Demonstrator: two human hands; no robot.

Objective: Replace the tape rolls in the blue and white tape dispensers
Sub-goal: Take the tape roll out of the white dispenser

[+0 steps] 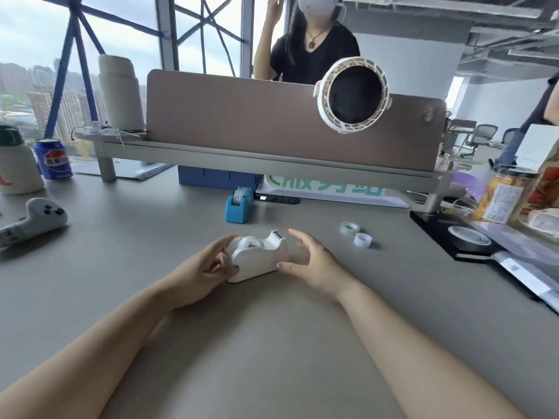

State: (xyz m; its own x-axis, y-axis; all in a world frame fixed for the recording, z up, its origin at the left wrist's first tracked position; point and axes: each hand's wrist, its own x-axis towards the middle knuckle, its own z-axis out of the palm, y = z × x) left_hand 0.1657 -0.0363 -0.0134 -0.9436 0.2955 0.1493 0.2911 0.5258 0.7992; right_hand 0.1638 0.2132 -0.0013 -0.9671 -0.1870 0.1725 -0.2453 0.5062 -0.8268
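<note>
- Grey tabletop (272, 343): open room near you, clutter along the far edges.
- White dispenser (260, 258) at centre: your left hand (199, 267) curls its fingers round the rear, while your right hand (311, 261) is spread wide beside the front. Steady it, then lift the roll (249, 241) straight up.
- Blue dispenser (239, 207) stands behind.
- Spare rolls (349, 228) lie right.

On the left hand (208, 263), the middle fingertips pass behind the rounded rear of the white plastic tape dispenser (260, 258); how far they wrap cannot be told. The dispenser's side walls cover all but the top of the white tape roll (249, 241) seated in it. Toward the table's far edge, the grey metal shelf rail (272, 160) cuts off the green lettering (326, 187) on a white sheet. At the right edge, the label of the clear plastic jar (502, 199) is too blurred to read. At the left edge, the grey plush game controller (33, 219) runs out of the picture.
</note>
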